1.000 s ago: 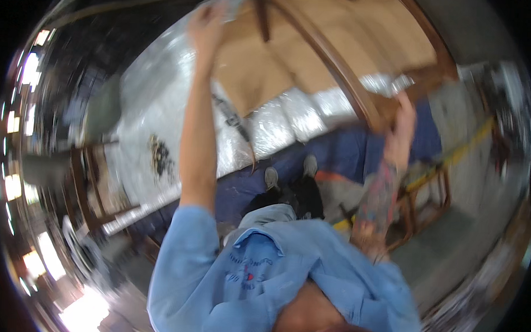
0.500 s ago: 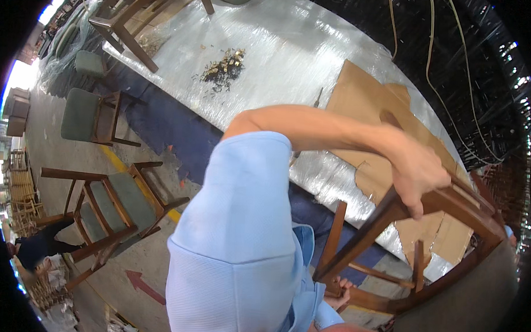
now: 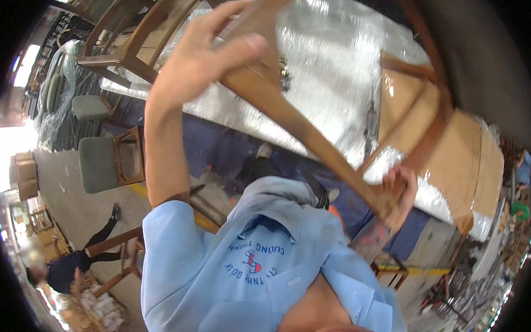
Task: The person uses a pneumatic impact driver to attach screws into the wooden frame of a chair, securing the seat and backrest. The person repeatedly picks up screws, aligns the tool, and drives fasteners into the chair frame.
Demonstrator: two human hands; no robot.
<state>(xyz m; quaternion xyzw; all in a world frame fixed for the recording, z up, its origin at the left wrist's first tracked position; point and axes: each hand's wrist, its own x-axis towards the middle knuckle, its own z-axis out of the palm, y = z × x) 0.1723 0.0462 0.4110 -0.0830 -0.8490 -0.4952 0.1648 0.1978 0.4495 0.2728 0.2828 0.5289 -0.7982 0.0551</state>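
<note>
A brown wooden chair is held up in front of me, tilted above the worktable. Its dark padded part fills the upper right. My left hand grips the wide upper end of a wooden member at the upper left, thumb over the near side and fingers partly hidden behind. Lower right, my right hand is closed round the frame's corner, where several members meet. Beneath the chair, sheets of cardboard lie on the table, which is covered in shiny wrap. The wood hides most of a small hardware heap.
Another wooden chair frame stands at the upper left. Chairs with green-grey padding sit on the floor to the left. A dark blue covering runs along the table's near side. Another person is at the lower left.
The chair has been swung up and turned over the table. My left hand has moved from the right side to the upper left; my right hand has risen with the frame.
</note>
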